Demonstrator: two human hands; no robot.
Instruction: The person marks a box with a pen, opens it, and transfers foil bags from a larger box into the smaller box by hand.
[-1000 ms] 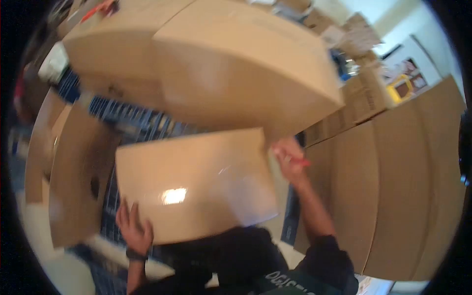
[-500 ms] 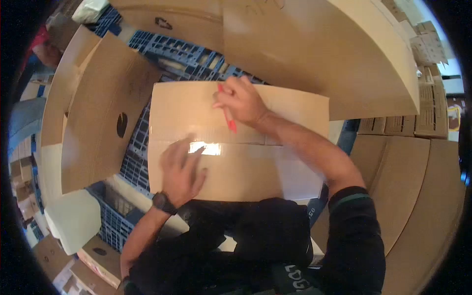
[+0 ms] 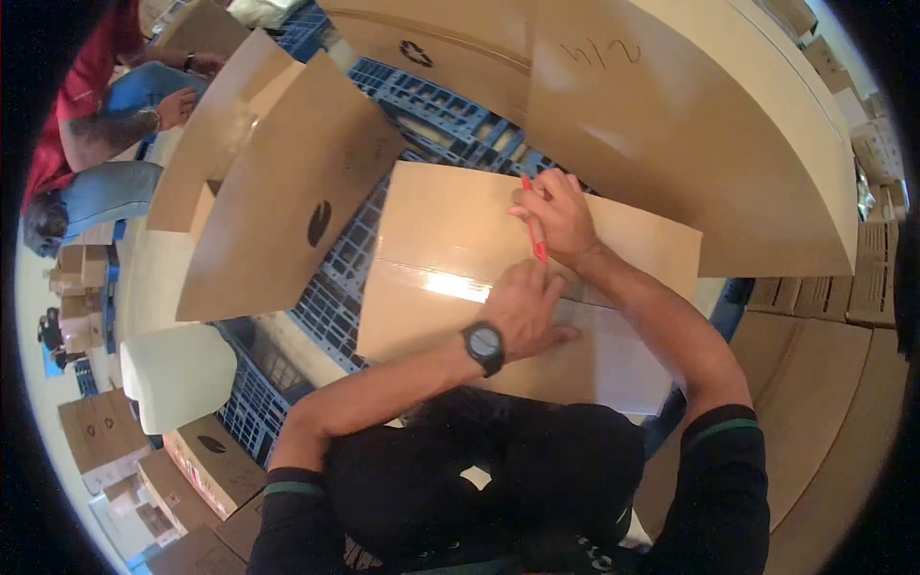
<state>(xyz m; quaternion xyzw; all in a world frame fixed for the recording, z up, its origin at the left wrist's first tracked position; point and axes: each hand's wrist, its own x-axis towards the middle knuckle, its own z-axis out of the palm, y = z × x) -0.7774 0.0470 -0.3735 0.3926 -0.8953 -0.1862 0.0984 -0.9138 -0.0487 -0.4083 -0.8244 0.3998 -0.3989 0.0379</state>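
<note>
A closed cardboard box point(image 3: 431, 225) lies in front of me, with shiny clear tape along its middle seam. My right hand point(image 3: 559, 216) is closed around a red pen or cutter point(image 3: 536, 233) above the far side of the box. Just below it, my left hand point(image 3: 525, 311), with a dark watch on the wrist, touches the box top over the seam. Its fingers are slightly apart and nothing shows in them.
Open cardboard point(image 3: 278, 192) stands at the left and a large carton point(image 3: 671, 125) at the back right. Blue pallets point(image 3: 450, 120) lie behind. A whitish container point(image 3: 182, 374) is at the lower left. A person in red point(image 3: 96, 125) sits at the upper left.
My left hand has moved right along the seam, close to my right hand. The view has shifted, so the box appears further right and more of the other person shows.
</note>
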